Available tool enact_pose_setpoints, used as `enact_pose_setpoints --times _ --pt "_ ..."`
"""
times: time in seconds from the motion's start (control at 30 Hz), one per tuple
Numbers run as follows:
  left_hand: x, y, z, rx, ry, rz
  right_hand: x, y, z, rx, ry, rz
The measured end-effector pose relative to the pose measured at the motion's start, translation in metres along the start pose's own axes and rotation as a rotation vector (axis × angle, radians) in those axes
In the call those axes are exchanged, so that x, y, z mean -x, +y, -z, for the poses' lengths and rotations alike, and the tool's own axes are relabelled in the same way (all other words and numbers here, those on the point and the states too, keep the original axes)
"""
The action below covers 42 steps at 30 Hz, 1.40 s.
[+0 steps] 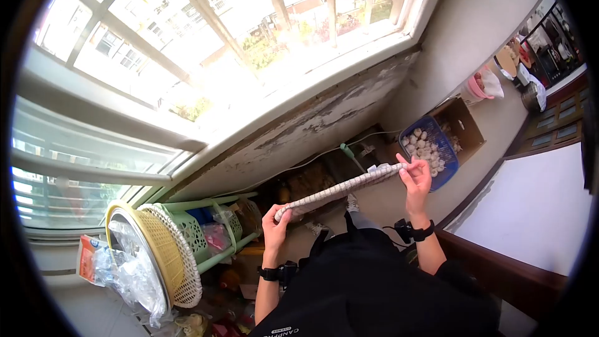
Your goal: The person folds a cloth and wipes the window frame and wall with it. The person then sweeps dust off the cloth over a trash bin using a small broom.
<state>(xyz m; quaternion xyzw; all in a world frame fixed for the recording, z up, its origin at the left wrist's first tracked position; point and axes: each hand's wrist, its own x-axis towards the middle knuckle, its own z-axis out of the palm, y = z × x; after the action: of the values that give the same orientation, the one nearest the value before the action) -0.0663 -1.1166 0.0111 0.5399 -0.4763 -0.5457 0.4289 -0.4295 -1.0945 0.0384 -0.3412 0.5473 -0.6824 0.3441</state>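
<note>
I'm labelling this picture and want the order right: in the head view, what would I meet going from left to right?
Yellow basket, left hand, checked cloth, right hand, pink container, metal pot.

From here I can see a loose black top (374, 287) with pale lettering (286, 332) near its lower edge, partly cut off. Each wrist wears a black band, the left (269, 273) and the right (423, 231), both carrying a dark, boxy device. The shoes (319, 229) look light and patterned.
</note>
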Motion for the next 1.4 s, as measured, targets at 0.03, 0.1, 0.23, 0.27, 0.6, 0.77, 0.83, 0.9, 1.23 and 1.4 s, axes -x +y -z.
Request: enact_pose_setpoints --times 0.03,0.1,0.23,0.27,0.6,0.77,0.83,0.9,1.23,1.4 --pt "-0.007 0.009 -0.008 0.020 0.035 0.033 -0.012 -0.006 0.001 -0.117 0.013 -0.075" --pt "-0.022 0.039 -0.041 0.072 0.145 0.060 -0.031 0.000 0.006 -0.180 0.023 -0.117" --pt "-0.055 0.049 -0.092 0.251 0.158 0.080 -0.050 -0.002 -0.014 -0.164 -0.179 -0.165" --pt "-0.058 0.059 -0.115 0.230 0.138 0.110 -0.049 -0.007 -0.025 -0.170 -0.243 -0.233" --pt "-0.037 0.090 -0.187 0.422 -0.485 0.354 -0.047 0.019 -0.040 -0.218 -0.440 -0.310" --pt "-0.040 0.097 -0.182 0.052 -0.208 0.096 -0.058 0.012 -0.052 -0.372 -0.421 -0.431" --pt "-0.046 0.097 -0.175 0.140 0.082 0.022 -0.070 -0.002 -0.062 -0.631 -0.361 -0.555" --pt "-0.057 0.102 -0.177 0.112 0.213 -0.027 -0.080 -0.013 -0.064 -0.841 -0.417 -0.687" --pt "-0.107 0.067 -0.202 -0.134 0.011 -0.070 -0.095 0.031 -0.043 -1.052 -0.279 -0.879" --pt "-0.115 0.047 -0.200 0.021 -0.145 0.182 -0.097 0.038 -0.027 -1.221 -0.196 -0.992"
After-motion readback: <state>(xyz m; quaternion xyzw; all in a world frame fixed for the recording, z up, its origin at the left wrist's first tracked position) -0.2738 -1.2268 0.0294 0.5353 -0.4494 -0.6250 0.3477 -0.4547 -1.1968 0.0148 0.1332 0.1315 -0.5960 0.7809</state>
